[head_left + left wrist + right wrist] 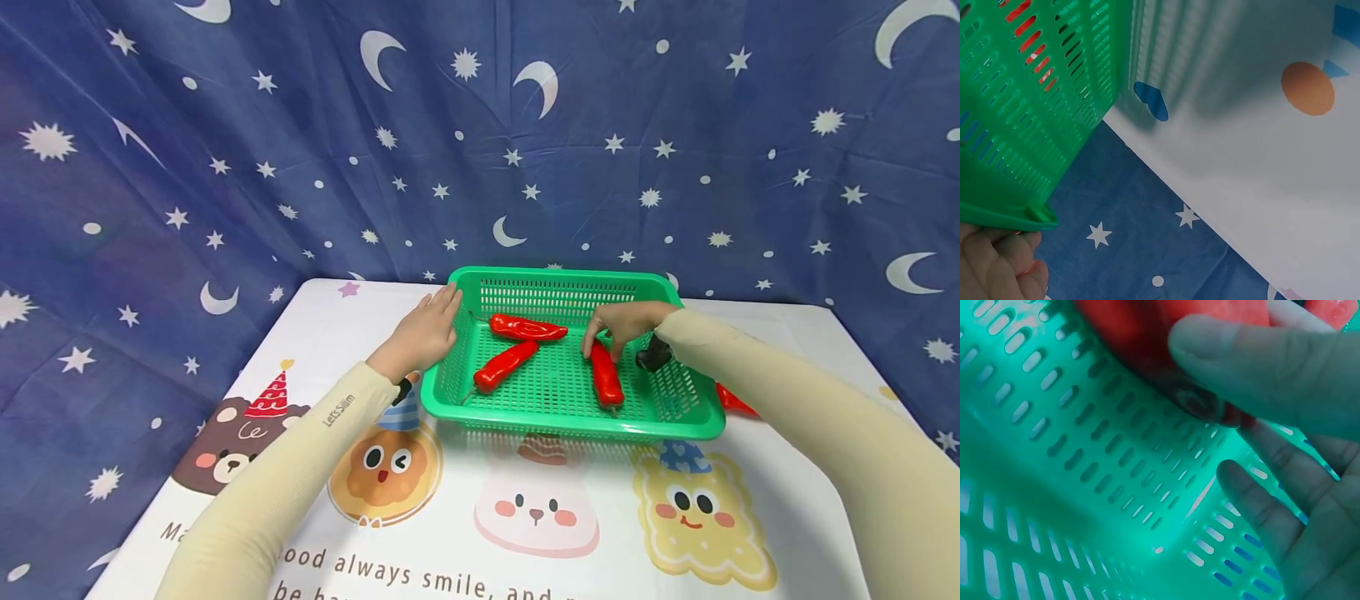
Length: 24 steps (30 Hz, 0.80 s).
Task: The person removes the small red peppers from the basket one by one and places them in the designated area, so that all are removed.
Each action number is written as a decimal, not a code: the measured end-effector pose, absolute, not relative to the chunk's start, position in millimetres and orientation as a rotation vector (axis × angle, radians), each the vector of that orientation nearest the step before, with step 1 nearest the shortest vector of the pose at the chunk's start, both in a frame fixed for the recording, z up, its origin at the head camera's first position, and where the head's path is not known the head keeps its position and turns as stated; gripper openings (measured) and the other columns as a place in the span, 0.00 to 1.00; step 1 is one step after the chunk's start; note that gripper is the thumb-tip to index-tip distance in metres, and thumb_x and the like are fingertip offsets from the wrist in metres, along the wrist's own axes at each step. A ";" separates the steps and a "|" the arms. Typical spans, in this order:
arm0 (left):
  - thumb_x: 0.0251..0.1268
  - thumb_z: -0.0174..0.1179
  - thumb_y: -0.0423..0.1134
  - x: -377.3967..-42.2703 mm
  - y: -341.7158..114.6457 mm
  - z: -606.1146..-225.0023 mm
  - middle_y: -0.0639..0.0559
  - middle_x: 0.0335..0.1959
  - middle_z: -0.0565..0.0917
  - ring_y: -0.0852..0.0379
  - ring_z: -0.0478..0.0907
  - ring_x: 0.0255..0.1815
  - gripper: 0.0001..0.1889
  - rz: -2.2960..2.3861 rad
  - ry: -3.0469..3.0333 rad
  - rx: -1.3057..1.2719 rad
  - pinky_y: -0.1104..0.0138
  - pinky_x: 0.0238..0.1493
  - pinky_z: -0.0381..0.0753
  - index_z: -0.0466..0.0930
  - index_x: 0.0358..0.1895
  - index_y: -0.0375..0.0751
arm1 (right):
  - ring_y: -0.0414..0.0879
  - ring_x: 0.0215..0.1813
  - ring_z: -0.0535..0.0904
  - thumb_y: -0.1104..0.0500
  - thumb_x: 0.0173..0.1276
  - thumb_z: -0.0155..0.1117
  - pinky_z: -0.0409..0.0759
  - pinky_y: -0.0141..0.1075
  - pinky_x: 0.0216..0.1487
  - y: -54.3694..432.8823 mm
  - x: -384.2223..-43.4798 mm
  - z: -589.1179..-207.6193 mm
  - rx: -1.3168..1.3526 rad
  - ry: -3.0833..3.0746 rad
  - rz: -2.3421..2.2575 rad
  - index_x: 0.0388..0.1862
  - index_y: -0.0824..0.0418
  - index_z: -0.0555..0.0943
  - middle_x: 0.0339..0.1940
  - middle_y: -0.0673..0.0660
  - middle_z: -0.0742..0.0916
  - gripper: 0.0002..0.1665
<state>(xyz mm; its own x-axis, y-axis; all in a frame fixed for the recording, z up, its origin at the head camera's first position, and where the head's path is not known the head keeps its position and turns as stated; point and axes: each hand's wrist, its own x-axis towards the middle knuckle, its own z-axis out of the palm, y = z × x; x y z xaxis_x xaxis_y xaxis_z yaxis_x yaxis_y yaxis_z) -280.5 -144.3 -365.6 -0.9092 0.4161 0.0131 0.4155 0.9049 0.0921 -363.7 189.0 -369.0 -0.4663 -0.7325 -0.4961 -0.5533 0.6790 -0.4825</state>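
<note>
A green slotted plastic basket stands on the table with three red chili peppers inside. My left hand rests against the basket's left rim, fingers fairly straight; its fingers show right at the rim in the left wrist view. My right hand reaches into the basket's right part and pinches a red chili pepper near its upper end between thumb and fingers. Toward the basket's left side lie a second chili pepper and a third chili pepper, both apart from the hands.
Another red piece lies on the table outside the basket's right side, partly hidden by the right sleeve. The white tablecloth carries cartoon prints and lettering. A blue curtain with moons and stars hangs behind the table.
</note>
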 end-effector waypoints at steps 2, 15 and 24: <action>0.69 0.36 0.38 -280.4 -144.5 -365.4 0.38 0.76 0.48 0.46 0.45 0.77 0.31 0.140 3.056 0.659 0.55 0.77 0.46 0.47 0.73 0.31 | 0.57 0.64 0.73 0.74 0.47 0.71 0.73 0.50 0.64 189.3 -363.8 -370.1 -0.985 2.209 -0.342 0.44 0.61 0.86 0.54 0.58 0.85 0.23; 0.69 0.36 0.38 -280.3 -144.7 -366.2 0.38 0.76 0.49 0.44 0.47 0.77 0.30 0.134 3.063 0.678 0.53 0.77 0.48 0.47 0.73 0.30 | 0.48 0.47 0.83 0.64 0.54 0.70 0.82 0.40 0.50 196.0 -362.1 -372.2 -0.973 2.231 -0.434 0.41 0.62 0.85 0.42 0.57 0.88 0.14; 0.69 0.36 0.38 -280.9 -145.0 -366.8 0.40 0.76 0.48 0.47 0.45 0.78 0.31 0.145 3.052 0.661 0.55 0.77 0.46 0.46 0.74 0.32 | 0.50 0.48 0.83 0.63 0.53 0.71 0.82 0.42 0.52 195.4 -359.6 -374.5 -0.952 2.242 -0.429 0.45 0.63 0.83 0.46 0.59 0.87 0.18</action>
